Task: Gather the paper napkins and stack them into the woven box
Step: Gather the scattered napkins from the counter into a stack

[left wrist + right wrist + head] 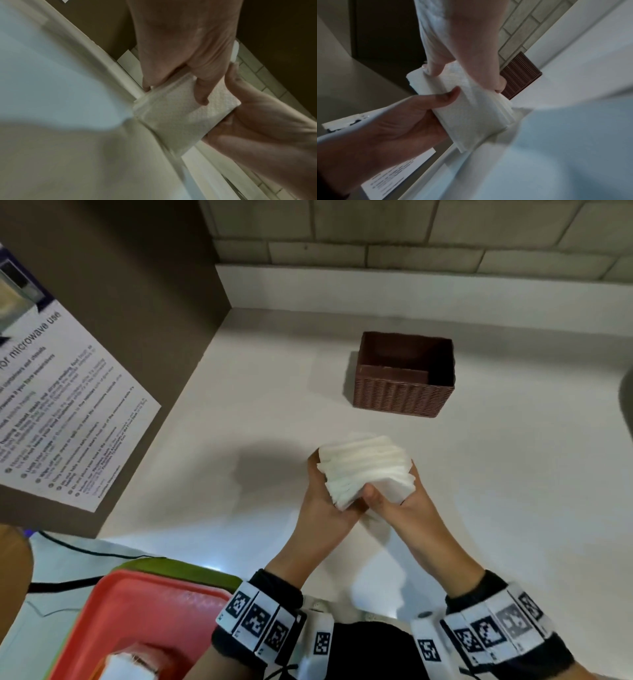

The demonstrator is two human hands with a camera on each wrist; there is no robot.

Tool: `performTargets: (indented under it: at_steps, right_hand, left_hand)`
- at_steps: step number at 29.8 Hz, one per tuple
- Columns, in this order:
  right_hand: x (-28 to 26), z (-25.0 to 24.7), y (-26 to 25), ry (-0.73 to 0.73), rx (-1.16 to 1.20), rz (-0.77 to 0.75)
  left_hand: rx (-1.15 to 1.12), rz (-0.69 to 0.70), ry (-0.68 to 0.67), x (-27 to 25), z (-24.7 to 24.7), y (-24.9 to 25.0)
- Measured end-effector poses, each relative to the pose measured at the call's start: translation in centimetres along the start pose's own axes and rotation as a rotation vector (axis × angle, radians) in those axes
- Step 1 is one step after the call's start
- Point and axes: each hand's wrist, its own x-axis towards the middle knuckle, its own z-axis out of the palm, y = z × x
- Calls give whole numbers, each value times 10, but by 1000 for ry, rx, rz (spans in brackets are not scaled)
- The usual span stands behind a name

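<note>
A thick stack of white paper napkins [366,467] stands on edge above the white counter, a short way in front of the brown woven box [404,376]. My left hand [329,498] grips its left side and my right hand [394,499] grips its right side, thumbs curled over the near face. In the left wrist view my left hand [180,75] pinches the napkins [171,119], whose lower edge meets the counter. The right wrist view shows my right hand [464,75] on the napkins [471,115], with the woven box [520,75] just beyond. The box looks empty inside.
A brown cabinet side carrying a printed microwave notice [68,405] walls off the left. A red tray [147,621] over a green one sits at the near left. A tiled wall [411,234] backs the counter [496,491]. A dark object [627,398] touches the right edge.
</note>
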Motion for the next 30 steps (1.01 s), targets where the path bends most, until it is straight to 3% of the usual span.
performTargets:
  at_steps: [5,14,30]
  right_hand:
    - [-6,13,-6,64,43,-123]
    - [-6,24,-3,198,102,-119]
    - [1,45,-3,355,149,-205]
  left_hand:
    - [-45,51,44,-2,0,7]
    - [-85,17,-38,-7,-1,8]
    - [-68,52,16,-6,-7,5]
